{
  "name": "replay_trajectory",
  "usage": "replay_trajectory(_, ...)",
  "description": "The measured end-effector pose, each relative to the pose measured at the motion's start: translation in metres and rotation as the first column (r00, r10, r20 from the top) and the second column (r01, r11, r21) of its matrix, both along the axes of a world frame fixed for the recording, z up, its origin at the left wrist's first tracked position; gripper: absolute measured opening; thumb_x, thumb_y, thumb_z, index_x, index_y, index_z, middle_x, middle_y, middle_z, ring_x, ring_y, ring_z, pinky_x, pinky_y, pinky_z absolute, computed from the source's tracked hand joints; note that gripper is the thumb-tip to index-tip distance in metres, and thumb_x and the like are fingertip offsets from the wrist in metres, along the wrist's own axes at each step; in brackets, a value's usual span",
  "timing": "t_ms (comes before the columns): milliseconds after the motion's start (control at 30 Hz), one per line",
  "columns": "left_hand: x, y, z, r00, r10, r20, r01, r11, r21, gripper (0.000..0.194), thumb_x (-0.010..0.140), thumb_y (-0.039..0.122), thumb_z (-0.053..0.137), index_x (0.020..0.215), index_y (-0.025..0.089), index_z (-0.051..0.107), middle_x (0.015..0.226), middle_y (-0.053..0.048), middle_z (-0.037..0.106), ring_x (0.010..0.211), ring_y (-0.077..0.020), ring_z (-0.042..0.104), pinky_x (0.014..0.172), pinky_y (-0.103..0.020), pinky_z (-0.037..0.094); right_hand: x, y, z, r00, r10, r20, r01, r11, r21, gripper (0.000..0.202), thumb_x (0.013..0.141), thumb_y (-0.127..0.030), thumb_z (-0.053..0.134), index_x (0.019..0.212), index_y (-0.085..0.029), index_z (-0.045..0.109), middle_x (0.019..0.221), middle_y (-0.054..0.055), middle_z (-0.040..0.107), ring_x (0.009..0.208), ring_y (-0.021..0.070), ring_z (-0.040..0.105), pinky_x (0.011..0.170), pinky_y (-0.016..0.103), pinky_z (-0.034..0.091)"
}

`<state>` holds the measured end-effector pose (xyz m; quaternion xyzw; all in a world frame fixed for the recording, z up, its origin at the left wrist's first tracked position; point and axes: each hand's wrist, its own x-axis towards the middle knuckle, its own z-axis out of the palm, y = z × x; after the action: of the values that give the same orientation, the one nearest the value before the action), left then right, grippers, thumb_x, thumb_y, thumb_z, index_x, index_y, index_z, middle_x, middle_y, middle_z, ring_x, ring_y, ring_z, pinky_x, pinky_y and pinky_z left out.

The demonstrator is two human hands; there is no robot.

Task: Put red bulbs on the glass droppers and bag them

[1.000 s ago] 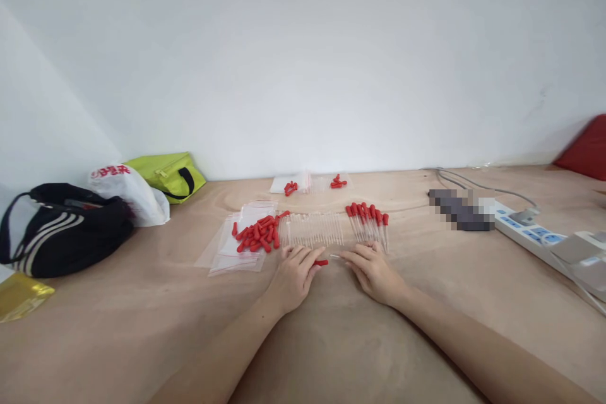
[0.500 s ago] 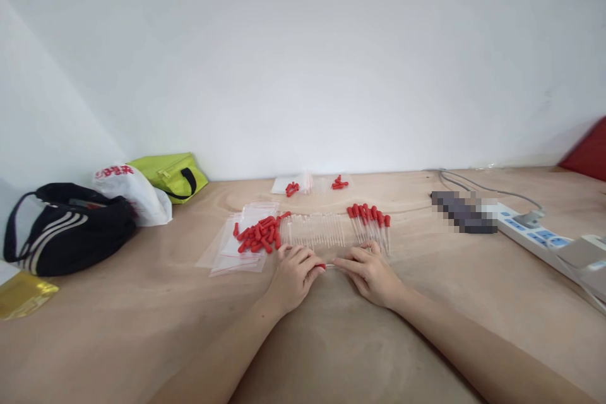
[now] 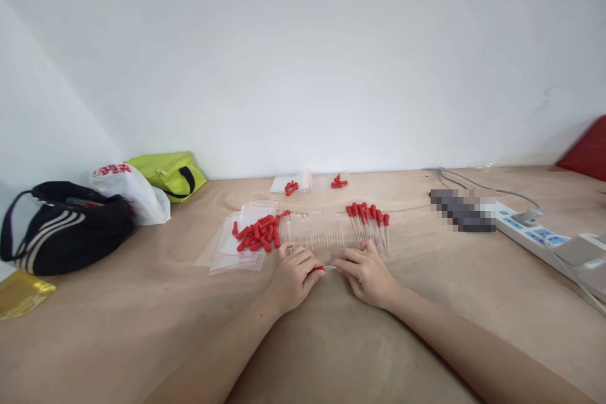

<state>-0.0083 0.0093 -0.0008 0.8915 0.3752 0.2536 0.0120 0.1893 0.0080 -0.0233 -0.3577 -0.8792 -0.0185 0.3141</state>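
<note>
My left hand (image 3: pixel 294 274) pinches a red rubber bulb (image 3: pixel 320 268) near the middle of the table. From the bulb a thin clear tube (image 3: pixel 330 267) runs to the fingertips of my right hand (image 3: pixel 368 274), which are closed on it. Beyond my hands lies a row of clear tubes (image 3: pixel 312 228). Left of that row, a pile of red bulbs (image 3: pixel 258 233) rests on clear plastic bags (image 3: pixel 231 262). To the right of the row, several tubes with red bulbs on their ends (image 3: pixel 372 214) lie side by side.
Two small groups of red bulbs (image 3: pixel 291 188) (image 3: pixel 339 182) lie near the wall. At the left are a black bag (image 3: pixel 71 233), a white plastic bag (image 3: pixel 137 192) and a green bag (image 3: pixel 170 173). On the right are a power strip (image 3: pixel 521 224), cables and a pixelated dark object (image 3: pixel 464 211).
My hands stay almost in place, with the tube between them slightly more tilted. The whole view has shifted a little.
</note>
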Motion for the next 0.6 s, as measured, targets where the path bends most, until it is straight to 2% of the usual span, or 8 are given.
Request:
replay_trajectory(200, 0.0, 0.001, 0.0, 0.996, -0.058, -0.063, 0.059, 0.998, 0.018, 0.018, 0.085, 0.025, 0.042, 0.074, 0.018, 0.054, 0.072, 0.0, 0.059, 0.076, -0.0157, 0.05, 0.086, -0.038, 0.022, -0.006, -0.002, 0.001, 1.0, 0.013, 0.028, -0.013, 0.999, -0.033, 0.025, 0.083, -0.011, 0.037, 0.082, -0.018, 0.061, 0.069, 0.001, 0.057, 0.058, 0.0104, 0.041, 0.064, 0.029, 0.017)
replay_trajectory(367, 0.001, 0.003, -0.001, 0.993, -0.084, -0.08, 0.089, 0.994, 0.056, 0.019, 0.086, 0.024, 0.04, 0.073, 0.018, 0.054, 0.072, 0.0, 0.059, 0.075, -0.0157, 0.051, 0.086, -0.038, 0.023, -0.012, -0.002, 0.001, 0.999, -0.004, 0.037, 0.006, 0.999, -0.052, 0.025, 0.083, -0.012, 0.036, 0.081, -0.017, 0.06, 0.068, 0.002, 0.057, 0.058, 0.0112, 0.042, 0.063, 0.03, 0.019)
replay_trajectory(467, 0.0, 0.005, -0.001, 0.999, -0.035, -0.039, 0.037, 0.997, 0.06, 0.018, 0.086, 0.024, 0.041, 0.077, 0.019, 0.055, 0.074, 0.001, 0.061, 0.076, -0.0154, 0.053, 0.088, -0.039, 0.021, -0.011, 0.001, 0.001, 1.0, 0.002, 0.003, -0.002, 0.994, -0.107, 0.024, 0.086, -0.016, 0.036, 0.087, -0.018, 0.059, 0.073, 0.003, 0.059, 0.066, 0.0125, 0.048, 0.066, 0.029, 0.022)
replay_trajectory(600, -0.007, 0.007, 0.001, 0.999, 0.019, 0.044, -0.019, 1.0, -0.006, 0.012, 0.085, 0.026, 0.046, 0.081, 0.021, 0.056, 0.079, 0.002, 0.064, 0.077, -0.014, 0.055, 0.088, -0.038, 0.02, -0.003, 0.005, 0.002, 0.998, 0.009, -0.059, -0.018, 0.987, -0.161, 0.019, 0.087, -0.021, 0.039, 0.093, -0.017, 0.057, 0.085, 0.005, 0.062, 0.078, 0.0144, 0.052, 0.07, 0.028, 0.026)
